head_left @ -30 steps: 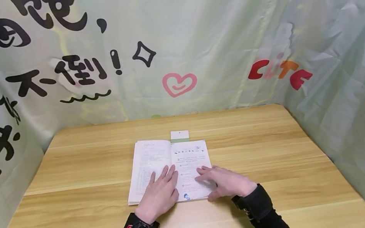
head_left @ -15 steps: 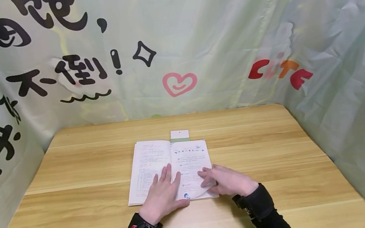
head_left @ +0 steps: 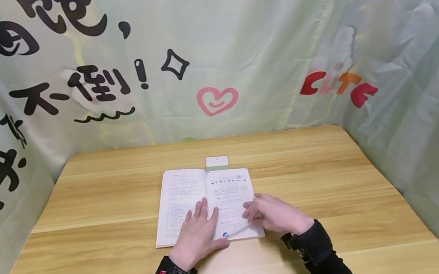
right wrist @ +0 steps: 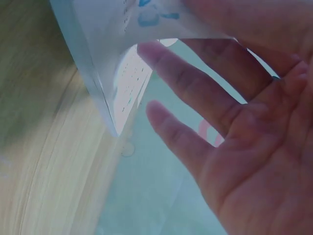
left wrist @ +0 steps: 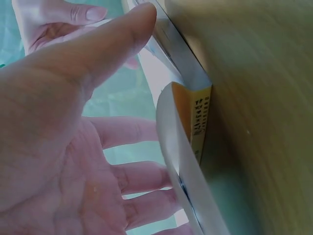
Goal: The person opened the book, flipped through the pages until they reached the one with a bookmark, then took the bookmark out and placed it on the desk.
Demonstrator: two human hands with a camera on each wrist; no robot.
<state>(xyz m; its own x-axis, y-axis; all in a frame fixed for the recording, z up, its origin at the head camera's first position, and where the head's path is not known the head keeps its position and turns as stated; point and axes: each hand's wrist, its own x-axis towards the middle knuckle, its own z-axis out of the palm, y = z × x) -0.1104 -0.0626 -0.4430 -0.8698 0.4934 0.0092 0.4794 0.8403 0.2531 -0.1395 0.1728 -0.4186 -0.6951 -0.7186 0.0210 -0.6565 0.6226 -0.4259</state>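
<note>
An open book (head_left: 180,187) lies in the middle of the table in the head view. My left hand (head_left: 196,236) rests with spread fingers on the lower part of its left page, the thumb reaching across the bottom edge. My right hand (head_left: 278,214) pinches the lower right corner of the right-hand page (head_left: 231,189), which curls up off the pages beneath. In the right wrist view the thumb lies over the lifted page (right wrist: 107,29) and the fingers are behind it. The left wrist view shows the book's yellow spine (left wrist: 199,120) with dark lettering.
A white card with a green band (head_left: 216,161) sticks out past the book's top edge. The wooden table (head_left: 312,166) stretches around the book. A printed cloth (head_left: 265,46) hangs behind the table and along both sides.
My left hand has spread its thumb out to the right along the book's bottom edge. My right hand has closed on the right page's lower corner and lifted it.
</note>
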